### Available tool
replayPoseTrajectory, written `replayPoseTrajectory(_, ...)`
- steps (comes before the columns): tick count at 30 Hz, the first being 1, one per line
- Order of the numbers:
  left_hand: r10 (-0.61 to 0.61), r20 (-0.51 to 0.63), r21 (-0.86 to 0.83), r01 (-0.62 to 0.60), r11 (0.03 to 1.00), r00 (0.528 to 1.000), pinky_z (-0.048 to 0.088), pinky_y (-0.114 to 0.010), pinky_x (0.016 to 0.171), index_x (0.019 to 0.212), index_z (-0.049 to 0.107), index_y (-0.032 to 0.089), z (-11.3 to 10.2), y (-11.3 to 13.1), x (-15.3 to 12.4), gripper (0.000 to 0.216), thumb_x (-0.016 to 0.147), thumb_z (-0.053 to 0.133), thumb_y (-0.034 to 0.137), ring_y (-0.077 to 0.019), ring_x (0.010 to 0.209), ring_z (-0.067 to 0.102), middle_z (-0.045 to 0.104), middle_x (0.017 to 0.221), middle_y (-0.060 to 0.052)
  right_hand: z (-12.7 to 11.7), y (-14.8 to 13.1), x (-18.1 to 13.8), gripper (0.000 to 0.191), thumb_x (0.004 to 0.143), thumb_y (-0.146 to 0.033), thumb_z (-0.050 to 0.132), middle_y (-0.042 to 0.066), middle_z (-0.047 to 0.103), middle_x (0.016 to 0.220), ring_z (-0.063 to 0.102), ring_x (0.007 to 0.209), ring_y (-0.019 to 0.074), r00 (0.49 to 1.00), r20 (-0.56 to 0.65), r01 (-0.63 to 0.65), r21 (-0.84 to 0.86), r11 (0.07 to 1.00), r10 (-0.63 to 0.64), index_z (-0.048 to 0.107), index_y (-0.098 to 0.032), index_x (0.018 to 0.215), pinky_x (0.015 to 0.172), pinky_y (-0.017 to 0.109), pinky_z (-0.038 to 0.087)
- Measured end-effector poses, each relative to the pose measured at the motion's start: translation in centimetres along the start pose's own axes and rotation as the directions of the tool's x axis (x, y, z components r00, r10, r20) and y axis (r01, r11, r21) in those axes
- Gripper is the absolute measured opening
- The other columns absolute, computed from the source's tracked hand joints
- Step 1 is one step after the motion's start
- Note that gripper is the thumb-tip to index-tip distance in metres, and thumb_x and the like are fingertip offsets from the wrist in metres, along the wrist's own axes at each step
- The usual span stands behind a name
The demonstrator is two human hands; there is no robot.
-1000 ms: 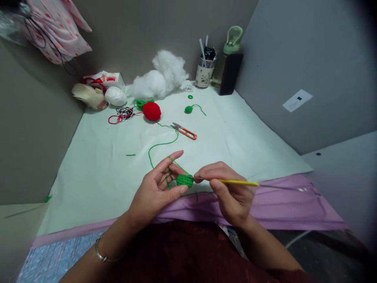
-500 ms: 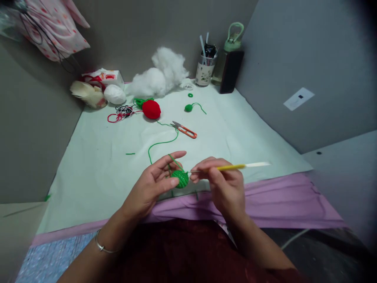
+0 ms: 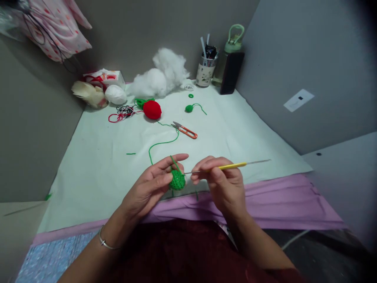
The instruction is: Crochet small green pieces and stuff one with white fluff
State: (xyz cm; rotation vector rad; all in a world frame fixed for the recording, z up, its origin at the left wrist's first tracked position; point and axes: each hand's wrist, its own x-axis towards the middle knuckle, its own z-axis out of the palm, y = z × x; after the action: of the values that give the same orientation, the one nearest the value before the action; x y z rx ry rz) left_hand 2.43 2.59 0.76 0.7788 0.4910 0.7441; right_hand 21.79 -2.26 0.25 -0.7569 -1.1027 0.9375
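Note:
Between the thumb and fingers of my left hand (image 3: 151,182) is a small round green crochet piece (image 3: 178,181). Green yarn (image 3: 161,143) runs over that hand's raised index finger and trails back across the table. My right hand (image 3: 225,184) is closed round the yellow grip of a crochet hook (image 3: 232,166), held almost level. The hook's left tip meets the upper right edge of the green piece; whether it sits inside a stitch I cannot tell. The hook's other metal end points right, into free air.
Orange thread snips (image 3: 185,130) lie beyond my hands, near a red yarn ball (image 3: 152,110) and a small green crocheted ball (image 3: 189,108). White stuffing (image 3: 159,76), a pen cup (image 3: 205,72), a bottle (image 3: 220,65) and a dark phone (image 3: 232,74) line the back wall.
My left hand has turned the green piece and shifted it slightly left and down. The right hand has hardly moved; the hook's free end, blurred before, now shows sharply and sits slightly higher.

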Motion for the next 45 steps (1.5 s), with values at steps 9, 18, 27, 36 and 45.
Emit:
replayPoseTrajectory(9, 0.044, -0.063, -0.018, -0.045, 0.999, 0.997, 0.051, -0.019, 0.083, 0.121, 0.077, 0.02, -0.03, -0.34, 0.12, 0.03, 0.092, 0.074, 0.028, -0.0108, 0.087, 0.062, 0.066, 0.099, -0.005, 0.05, 0.58, -0.43, 0.016, 0.101, -0.026, 0.064, 0.003, 0.076, 0.094, 0.074, 0.079, 0.015, 1.0, -0.017, 0.002, 0.04, 0.999, -0.001, 0.08, -0.026, 0.104, 0.069, 0.03, 0.064)
replayPoseTrajectory(18, 0.052, -0.075, -0.016, -0.054, 0.998, 0.996, 0.052, -0.02, 0.08, 0.107, 0.079, 0.016, 0.33, -0.38, 0.13, 0.021, 0.093, 0.074, 0.031, -0.0127, 0.083, 0.067, 0.069, 0.09, -0.005, 0.51, 0.65, -0.35, 0.02, 0.101, -0.021, 0.062, 0.003, 0.075, 0.096, 0.073, 0.081, 0.0145, 0.998, -0.021, 0.06, -0.057, 0.997, -0.061, 0.08, -0.028, 0.106, 0.071, 0.031, 0.061)
replayPoseTrajectory(27, 0.042, -0.065, -0.008, -0.042, 0.999, 0.997, 0.052, -0.021, 0.079, 0.106, 0.077, 0.015, 0.29, -0.47, 0.13, 0.021, 0.093, 0.073, 0.03, -0.0125, 0.082, 0.067, 0.071, 0.088, -0.005, 0.38, 0.56, -0.36, 0.02, 0.102, -0.022, 0.062, 0.003, 0.075, 0.097, 0.072, 0.081, 0.0144, 0.998, -0.026, 0.047, -0.053, 0.997, -0.049, 0.08, -0.029, 0.107, 0.071, 0.031, 0.061)
replayPoseTrajectory(36, 0.044, -0.066, 0.008, -0.044, 0.999, 0.997, 0.051, -0.022, 0.079, 0.105, 0.077, 0.016, 0.21, -0.37, 0.21, 0.019, 0.094, 0.072, 0.031, -0.0133, 0.083, 0.066, 0.068, 0.089, -0.005, 0.37, 0.52, -0.27, 0.02, 0.102, -0.022, 0.062, 0.003, 0.075, 0.097, 0.072, 0.079, 0.0144, 0.998, -0.035, 0.042, -0.055, 0.998, -0.044, 0.08, -0.029, 0.106, 0.071, 0.032, 0.061)
replayPoseTrajectory(45, 0.039, -0.07, 0.017, -0.038, 0.999, 0.997, 0.05, -0.021, 0.079, 0.103, 0.077, 0.016, 0.54, -0.29, -0.02, 0.019, 0.093, 0.073, 0.032, -0.0123, 0.082, 0.067, 0.069, 0.089, -0.004, 0.38, 0.6, -0.33, 0.02, 0.102, -0.021, 0.061, 0.003, 0.074, 0.096, 0.072, 0.08, 0.0146, 0.998, -0.026, 0.06, -0.099, 0.993, -0.063, 0.08, -0.028, 0.106, 0.071, 0.032, 0.061)
